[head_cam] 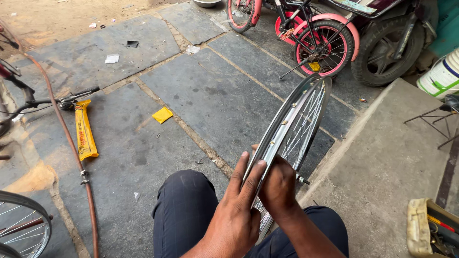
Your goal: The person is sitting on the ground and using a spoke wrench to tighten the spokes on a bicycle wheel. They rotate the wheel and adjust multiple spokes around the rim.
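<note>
Wheel rim: bare silver bicycle rim (291,126) with spokes, stood on edge between the person's knees, over the joint of dark paving and grey concrete step; its lower arc is hidden behind the hands.
Left hand: left hand (236,210) lies flat against the rim's near side, fingers straight and spread, not curled round it.
Right hand: right hand (278,188) is on the rim's far side; its fingers are hidden, so I cannot tell how firmly it grips.
Knees: two, in dark trousers (184,210), cut off by the bottom edge.
Hub axle: small end (303,180) pokes out right of the right hand.
Bottom-right corner: dirty cream container (420,227) with tools, cut off, contents hard to make out.
Bottom-left corner: part of one spoked wheel (21,224), cut off.
Hose: one reddish hose (71,148) runs up the left edge.
Packages: one long yellow wrapper (84,131) with red print beside the hose; one small yellow square scrap (162,114) mid-paving; white scraps farther back.
Far edge: one pink child's bicycle (313,36), partly cut off; one large black tyre (387,48) of a motor vehicle beside it.
Right edge: white bucket (442,76) with green band, cut off.
</note>
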